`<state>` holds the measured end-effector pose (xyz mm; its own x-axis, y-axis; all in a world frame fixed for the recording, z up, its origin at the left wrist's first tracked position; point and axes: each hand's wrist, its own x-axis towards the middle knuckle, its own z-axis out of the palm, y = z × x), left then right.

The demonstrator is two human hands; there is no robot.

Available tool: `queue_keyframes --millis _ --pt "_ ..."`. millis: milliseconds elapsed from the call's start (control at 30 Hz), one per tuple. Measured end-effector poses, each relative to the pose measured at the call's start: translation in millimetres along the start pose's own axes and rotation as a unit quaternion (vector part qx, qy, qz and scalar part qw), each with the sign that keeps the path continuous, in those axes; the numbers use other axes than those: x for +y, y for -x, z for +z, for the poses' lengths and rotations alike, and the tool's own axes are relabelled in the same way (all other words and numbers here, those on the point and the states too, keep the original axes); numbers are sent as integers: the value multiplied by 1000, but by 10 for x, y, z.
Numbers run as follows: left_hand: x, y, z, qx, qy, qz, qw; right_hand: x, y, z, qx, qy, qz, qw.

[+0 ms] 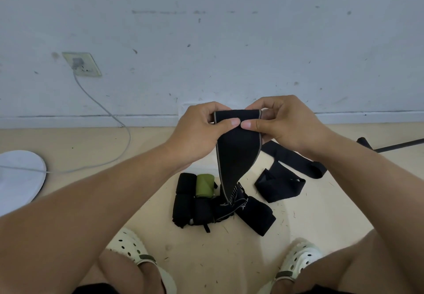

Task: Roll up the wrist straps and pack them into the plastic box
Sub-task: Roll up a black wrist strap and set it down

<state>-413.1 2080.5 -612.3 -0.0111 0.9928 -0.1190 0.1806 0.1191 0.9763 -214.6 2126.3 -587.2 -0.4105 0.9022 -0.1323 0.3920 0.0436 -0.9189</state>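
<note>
The person holds one black wrist strap (237, 156) up in the air in front of the wall, and both hands work at its top end. The left hand (202, 131) pinches the left side of the top edge, thumb in front and the other fingers curled behind the cloth. The right hand (284, 126) pinches the right side in the same manner, and the two thumbs almost meet in the middle of the strap. I think this grip is chosen because the top end must be folded over tightly to begin the roll, so the hands keep the edge flat and stretched between them.

The long axis of the strap is nearly vertical. It hangs down from the hands, becomes narrower, and its lower end reaches the pile of straps (229, 204) on the floor (252, 259). The hanging weight probably keeps it straight, which helps for an even roll.

On the floor, just below the hands, some rolled straps lie side by side: black rolls (183, 199) and one green roll (204, 184). To the right, well apart from these, loose black straps (282, 183) lie open and not yet rolled.

I cannot see the plastic box clearly; something pale shows behind the hands, but I cannot tell what it is. The rolling seems partly done, the packing not yet.
</note>
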Motion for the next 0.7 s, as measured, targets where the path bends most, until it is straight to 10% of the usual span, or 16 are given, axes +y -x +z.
queue_keyframes --millis 700 --pt "222 502 28 19 32 4 999 -278 472 29 -18 -66 9 998"
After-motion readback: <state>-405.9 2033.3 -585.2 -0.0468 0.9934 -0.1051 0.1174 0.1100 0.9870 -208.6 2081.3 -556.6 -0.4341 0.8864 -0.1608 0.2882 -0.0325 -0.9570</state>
